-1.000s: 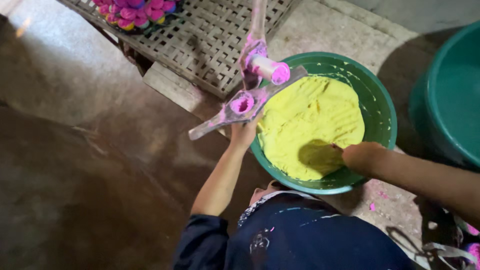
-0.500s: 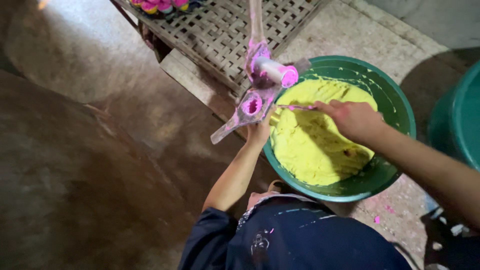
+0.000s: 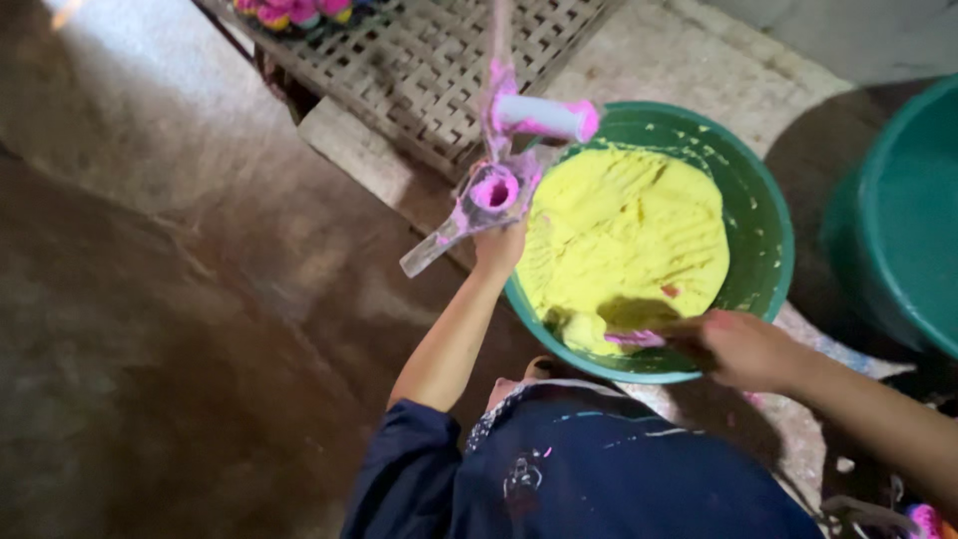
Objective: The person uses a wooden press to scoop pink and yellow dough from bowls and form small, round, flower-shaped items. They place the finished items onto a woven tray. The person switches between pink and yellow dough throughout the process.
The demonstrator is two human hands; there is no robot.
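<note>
yellow paste (image 3: 624,235) fills green basin (image 3: 768,250) on the floor. left hand (image 3: 499,245) clenched under pink-stained metal mold (image 3: 489,195), propping it at the rim, likely for filling. right hand (image 3: 738,349) grips pink scraper (image 3: 634,339) dug into the paste's near edge.

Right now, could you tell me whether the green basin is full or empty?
Mostly full: yellow paste covers nearly all of the green basin, leaving bare wall near the rim.
</note>
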